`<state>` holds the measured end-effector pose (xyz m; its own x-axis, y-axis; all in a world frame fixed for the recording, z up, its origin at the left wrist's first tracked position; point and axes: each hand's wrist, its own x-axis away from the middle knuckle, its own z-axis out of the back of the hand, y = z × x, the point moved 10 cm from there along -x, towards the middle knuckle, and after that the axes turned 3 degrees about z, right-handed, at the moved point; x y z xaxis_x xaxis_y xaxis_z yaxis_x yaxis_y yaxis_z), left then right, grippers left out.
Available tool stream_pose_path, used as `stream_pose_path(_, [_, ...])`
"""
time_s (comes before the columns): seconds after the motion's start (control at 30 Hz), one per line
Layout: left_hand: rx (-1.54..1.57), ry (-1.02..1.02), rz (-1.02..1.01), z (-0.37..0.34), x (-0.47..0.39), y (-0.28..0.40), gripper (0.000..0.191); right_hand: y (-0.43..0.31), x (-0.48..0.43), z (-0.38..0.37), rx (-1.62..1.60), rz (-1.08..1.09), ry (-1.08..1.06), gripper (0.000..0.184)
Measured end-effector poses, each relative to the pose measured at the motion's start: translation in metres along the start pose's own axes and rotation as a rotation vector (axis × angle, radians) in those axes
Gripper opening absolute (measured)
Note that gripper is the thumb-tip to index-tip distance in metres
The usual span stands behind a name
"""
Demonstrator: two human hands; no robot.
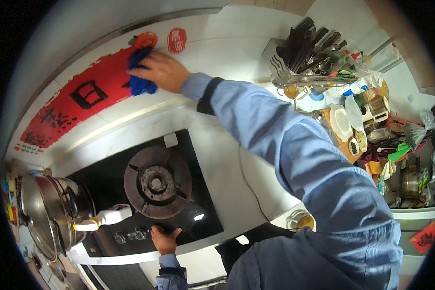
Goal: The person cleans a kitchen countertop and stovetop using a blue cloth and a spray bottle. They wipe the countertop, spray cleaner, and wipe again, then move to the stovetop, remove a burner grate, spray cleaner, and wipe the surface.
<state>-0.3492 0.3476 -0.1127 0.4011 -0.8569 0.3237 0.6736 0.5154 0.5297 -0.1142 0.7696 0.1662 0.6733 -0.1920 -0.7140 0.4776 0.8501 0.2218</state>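
My right hand [166, 71] presses a bunched blue cloth [141, 72] against the wall behind the stove. Under the cloth is the right end of a red wall decal [63, 103] with black brush characters, and part of the decal is hidden. My right arm stretches across the counter. Down at the front edge of the black glass gas cooktop [203, 203], my left hand [166, 239] rests with its thumb apart and holds nothing. A burner [157, 182] lies between the two hands. Left of my left hand are the control knobs [130, 235].
A lidded steel pot [43, 214] stands on the cooktop's left side, by a white spray bottle [112, 215] with a yellow part. At the right, a utensil rack [275, 54], small bowls [340, 121] and bagged items crowd the counter. A cable [248, 181] crosses the worktop.
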Motion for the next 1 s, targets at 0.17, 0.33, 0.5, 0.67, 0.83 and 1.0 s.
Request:
stream_pose_path(0.17, [0.034, 0.019, 0.003, 0.0, 0.002, -0.001, 0.08, 0.066, 0.033, 0.084, 0.117, -0.299, 0.189, 0.047])
stream_pose_path(0.33, [0.025, 0.039, -0.043, 0.002, 0.003, 0.0, 0.08, 0.151, 0.174, 0.207, 0.211, -1.052, 0.539, 0.057])
stream_pose_path(0.5, [0.019, 0.031, -0.031, -0.002, 0.002, -0.005, 0.079, 0.106, 0.125, 0.161, 0.185, -0.918, 0.673, 0.065])
stream_pose_path(0.67, [-0.008, 0.03, -0.01, -0.001, 0.0, -0.012, 0.079, 0.003, -0.052, 0.015, -0.166, -0.411, 0.231, 0.04])
stream_pose_path(0.83, [0.008, 0.005, 0.001, -0.007, -0.002, -0.015, 0.079, -0.015, -0.082, 0.012, -0.138, -0.127, 0.125, 0.028])
stream_pose_path(1.0, [-0.017, 0.026, -0.027, -0.005, -0.004, -0.014, 0.078, 0.089, 0.083, 0.091, 0.009, -0.662, -0.024, 0.048])
